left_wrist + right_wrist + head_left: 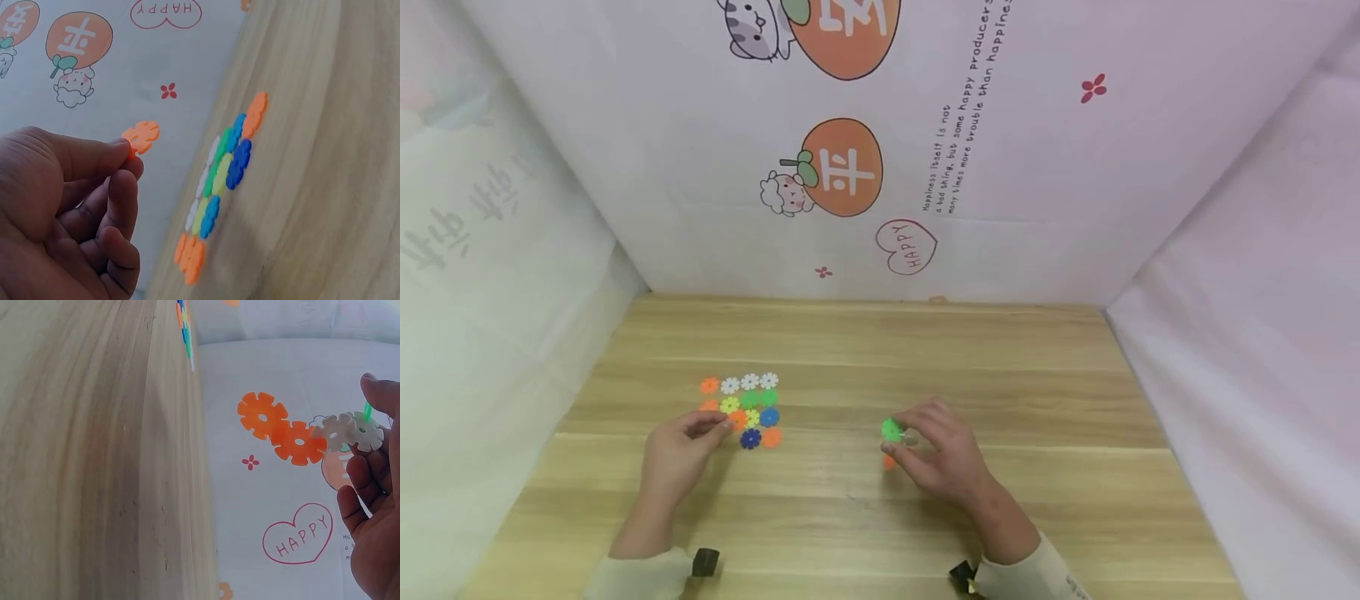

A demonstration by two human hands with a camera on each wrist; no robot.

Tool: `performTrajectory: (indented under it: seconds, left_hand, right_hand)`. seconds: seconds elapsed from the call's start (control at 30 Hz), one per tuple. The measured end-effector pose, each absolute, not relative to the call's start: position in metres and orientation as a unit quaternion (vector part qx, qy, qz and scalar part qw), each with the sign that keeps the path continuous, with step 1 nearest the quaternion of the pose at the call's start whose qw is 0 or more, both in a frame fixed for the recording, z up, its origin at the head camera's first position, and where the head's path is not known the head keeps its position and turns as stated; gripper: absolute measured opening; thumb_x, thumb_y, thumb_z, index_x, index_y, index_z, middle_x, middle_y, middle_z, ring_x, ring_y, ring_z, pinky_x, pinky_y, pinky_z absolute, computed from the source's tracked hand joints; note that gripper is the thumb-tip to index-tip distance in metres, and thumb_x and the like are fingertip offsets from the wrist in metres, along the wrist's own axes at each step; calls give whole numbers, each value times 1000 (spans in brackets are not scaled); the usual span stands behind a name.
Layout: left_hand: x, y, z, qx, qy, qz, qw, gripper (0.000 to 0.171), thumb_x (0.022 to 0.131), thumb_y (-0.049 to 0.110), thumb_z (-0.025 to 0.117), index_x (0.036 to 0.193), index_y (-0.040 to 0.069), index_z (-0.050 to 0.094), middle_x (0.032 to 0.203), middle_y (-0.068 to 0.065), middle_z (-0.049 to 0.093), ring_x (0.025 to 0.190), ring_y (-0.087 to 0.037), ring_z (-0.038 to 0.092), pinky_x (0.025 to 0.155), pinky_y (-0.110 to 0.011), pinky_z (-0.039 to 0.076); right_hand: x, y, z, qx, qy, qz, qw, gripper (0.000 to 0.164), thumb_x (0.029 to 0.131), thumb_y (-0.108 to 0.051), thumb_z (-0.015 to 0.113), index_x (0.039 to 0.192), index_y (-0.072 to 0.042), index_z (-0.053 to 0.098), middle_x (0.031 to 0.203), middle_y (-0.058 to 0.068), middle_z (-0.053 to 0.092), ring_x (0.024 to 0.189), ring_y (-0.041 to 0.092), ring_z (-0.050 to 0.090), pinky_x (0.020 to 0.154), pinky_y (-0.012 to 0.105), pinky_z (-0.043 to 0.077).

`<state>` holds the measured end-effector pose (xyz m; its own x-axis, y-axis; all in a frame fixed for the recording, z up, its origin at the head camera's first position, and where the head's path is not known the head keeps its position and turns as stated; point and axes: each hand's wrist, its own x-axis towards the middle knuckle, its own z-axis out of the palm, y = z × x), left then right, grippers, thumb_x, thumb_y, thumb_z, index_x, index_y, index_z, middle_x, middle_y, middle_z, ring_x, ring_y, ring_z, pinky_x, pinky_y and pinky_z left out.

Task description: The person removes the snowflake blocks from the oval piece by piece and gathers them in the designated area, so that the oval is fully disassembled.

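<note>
My left hand (pixel 677 454) pinches an orange snowflake disc (pixel 145 135) between thumb and index finger, held above the table beside a block of discs. My right hand (pixel 951 458) holds a small chain of linked snowflake discs. In the right wrist view the chain has two orange discs (pixel 253 414), then two white discs (pixel 340 425), and a green disc (pixel 367 411) seen edge-on by the thumb. Seen from the head, that green disc (pixel 891 430) faces upward between the fingertips, and the hand hides part of the chain.
Loose snowflake discs lie in rows on the wooden table (pixel 820 533), left of centre, among them a dark blue disc (pixel 750 438), white discs (pixel 750 382) and a green disc (pixel 768 397). Printed white cloth (pixel 1015 250) walls the table's back and sides.
</note>
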<state>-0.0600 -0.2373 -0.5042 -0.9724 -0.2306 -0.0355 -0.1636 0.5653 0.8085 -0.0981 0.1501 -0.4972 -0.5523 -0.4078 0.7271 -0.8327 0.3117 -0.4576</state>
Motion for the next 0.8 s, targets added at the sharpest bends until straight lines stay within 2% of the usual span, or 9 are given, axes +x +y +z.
performTrajectory:
  seconds: [0.13, 0.37, 0.47, 0.63, 0.8]
  left_hand:
    - [-60, -243, -507, 116, -888, -445, 18, 37, 98, 38, 74, 117, 6, 75, 109, -11, 76, 98, -26, 72, 75, -25, 57]
    - [-58, -252, -513, 131, -902, -411, -20, 35, 97, 35, 73, 118, 6, 76, 116, -14, 75, 109, -34, 68, 87, -46, 57]
    - [-57, -256, -514, 136, -904, -405, -34, 35, 97, 33, 73, 117, 5, 76, 115, -16, 75, 104, -33, 69, 82, -44, 58]
    - [-56, -260, -517, 137, -905, -400, -49, 33, 98, 31, 72, 115, 4, 76, 115, -17, 74, 99, -30, 69, 72, -33, 56]
    - [-57, -264, -521, 138, -907, -393, -59, 33, 98, 32, 72, 114, 4, 77, 116, -18, 74, 104, -34, 68, 73, -35, 56]
  right_hand:
    - [-99, 150, -495, 405, -767, 428, 254, 26, 88, -20, 84, 109, -8, 76, 102, -1, 74, 93, 18, 65, 81, 30, 54]
    - [-101, 149, -496, 410, -765, 424, 258, 25, 92, -25, 81, 109, -7, 76, 102, -2, 75, 94, 18, 64, 83, 29, 53]
    - [-102, 150, -497, 410, -768, 419, 259, 26, 93, -28, 80, 109, -7, 76, 101, -3, 75, 93, 17, 64, 83, 29, 52]
    - [-102, 149, -497, 411, -769, 415, 260, 27, 93, -28, 80, 109, -6, 76, 101, -2, 75, 92, 16, 64, 82, 30, 52]
    - [-102, 148, -497, 412, -769, 416, 257, 28, 93, -28, 80, 109, -6, 76, 101, -2, 75, 91, 16, 65, 81, 30, 53]
